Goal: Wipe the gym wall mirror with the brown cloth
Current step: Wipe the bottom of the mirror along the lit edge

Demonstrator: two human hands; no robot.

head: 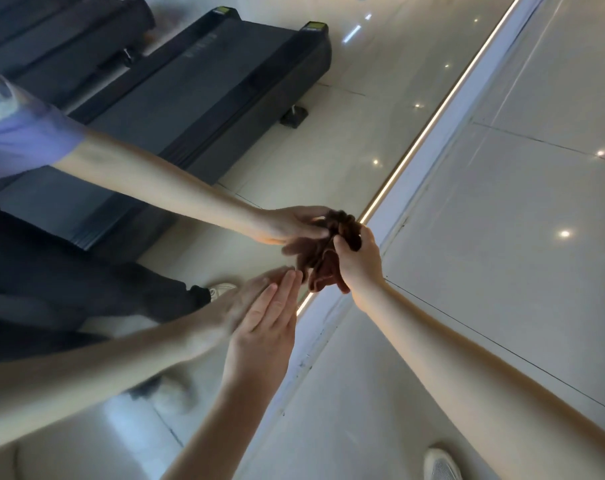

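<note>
The cloth (pixel 327 271) was bunched in the right hand (pixel 358 259) and pressed against the mirror (pixel 363 81) low down, just above the lit strip (pixel 432 123) at its foot. That hand's fingers were curled round the wad, and loose folds hung below the palm. The cloth looked soft, light and limp, likely to flop and fold over itself. A grip round the gathered middle, with the palm behind it, would probably spread pressure best. Held only at an edge, the dangling end could drag or slip out. The glass looked hard and smooth, so the cloth should slide easily.

The left hand (pixel 264 327) was flat, fingers straight and together. Its tips touched the mirror near the cloth, and it held nothing. Both arms were doubled in the reflection, which also showed a treadmill (pixel 225 81). Pale tiled floor (pixel 502 237) ran off to the right, and a white shoe (pixel 441 465) showed at the bottom edge.
</note>
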